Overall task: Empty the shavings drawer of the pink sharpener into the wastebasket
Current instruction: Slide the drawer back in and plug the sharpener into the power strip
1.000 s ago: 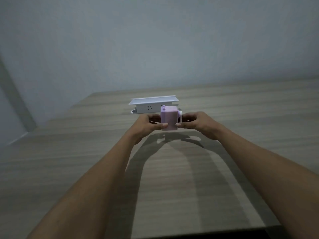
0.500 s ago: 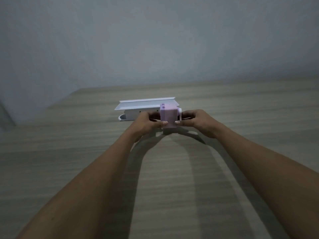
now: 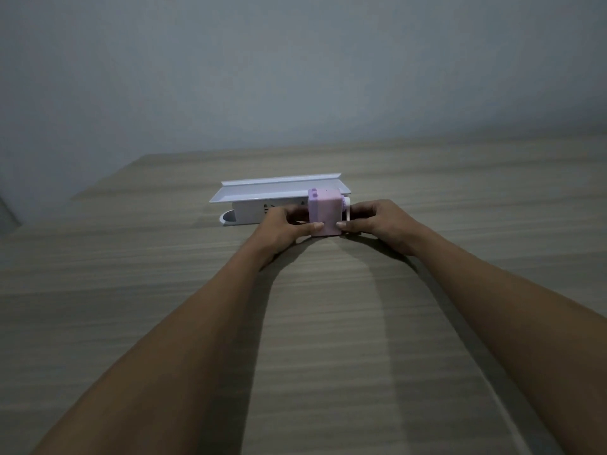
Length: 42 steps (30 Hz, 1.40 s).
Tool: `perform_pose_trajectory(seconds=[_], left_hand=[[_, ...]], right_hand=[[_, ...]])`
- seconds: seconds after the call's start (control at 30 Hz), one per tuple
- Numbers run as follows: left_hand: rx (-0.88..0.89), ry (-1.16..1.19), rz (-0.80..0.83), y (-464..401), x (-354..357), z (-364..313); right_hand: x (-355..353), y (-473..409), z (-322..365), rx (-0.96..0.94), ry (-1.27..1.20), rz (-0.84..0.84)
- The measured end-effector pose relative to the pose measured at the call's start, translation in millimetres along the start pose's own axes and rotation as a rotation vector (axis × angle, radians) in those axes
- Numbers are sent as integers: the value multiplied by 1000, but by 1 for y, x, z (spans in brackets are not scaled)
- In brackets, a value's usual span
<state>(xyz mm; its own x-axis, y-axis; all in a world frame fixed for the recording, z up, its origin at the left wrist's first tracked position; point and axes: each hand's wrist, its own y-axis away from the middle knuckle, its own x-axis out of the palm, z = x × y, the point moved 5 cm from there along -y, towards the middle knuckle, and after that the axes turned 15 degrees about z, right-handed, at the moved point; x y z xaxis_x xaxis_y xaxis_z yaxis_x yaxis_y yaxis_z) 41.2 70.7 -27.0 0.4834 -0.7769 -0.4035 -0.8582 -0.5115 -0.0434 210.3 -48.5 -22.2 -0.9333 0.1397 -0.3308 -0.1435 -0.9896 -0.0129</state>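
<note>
The pink sharpener (image 3: 324,212) stands upright on the desk (image 3: 328,323), well in from the near edge and closer to the far edge, held between both hands. The left hand (image 3: 282,226) presses its left face and the right hand (image 3: 377,221) its right face, each grip closed on the body with a thumb low on the near face. A pale crank handle (image 3: 347,208) sticks out on the right side, just beside the right hand's fingers. Both hands are equally near; neither has to reach.

No drawer front can be made out, so which face it slides from cannot be told. Directly behind, touching or nearly so, a white organiser tray (image 3: 262,193) lies with its long axis across the desk, blocking any pull toward the far edge. The bare room lies toward the near edge and off to the right. No wastebasket is in view, so the drawer probably has to travel off the desk.
</note>
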Motion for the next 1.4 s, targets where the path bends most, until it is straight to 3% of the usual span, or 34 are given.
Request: perform_pose_trajectory(seconds=[0.3, 0.53, 0.7, 0.8, 1.03, 1.4], left_hand=[[-29, 1, -54, 16, 5, -12], [-73, -79, -180, 67, -8, -31], [-104, -558, -233, 124, 0, -52], [-148, -729, -249, 160, 15, -49], [-375, -832, -112, 214, 38, -19], [-451, -826, -100, 238, 44, -14]], right_hand=[[3, 13, 3, 83, 55, -147], [7, 54, 22, 184, 386, -309], [41, 93, 40, 141, 722, -265], [66, 115, 40, 141, 896, -227], [103, 155, 27, 238, 1038, -153], [114, 175, 18, 266, 981, -120]])
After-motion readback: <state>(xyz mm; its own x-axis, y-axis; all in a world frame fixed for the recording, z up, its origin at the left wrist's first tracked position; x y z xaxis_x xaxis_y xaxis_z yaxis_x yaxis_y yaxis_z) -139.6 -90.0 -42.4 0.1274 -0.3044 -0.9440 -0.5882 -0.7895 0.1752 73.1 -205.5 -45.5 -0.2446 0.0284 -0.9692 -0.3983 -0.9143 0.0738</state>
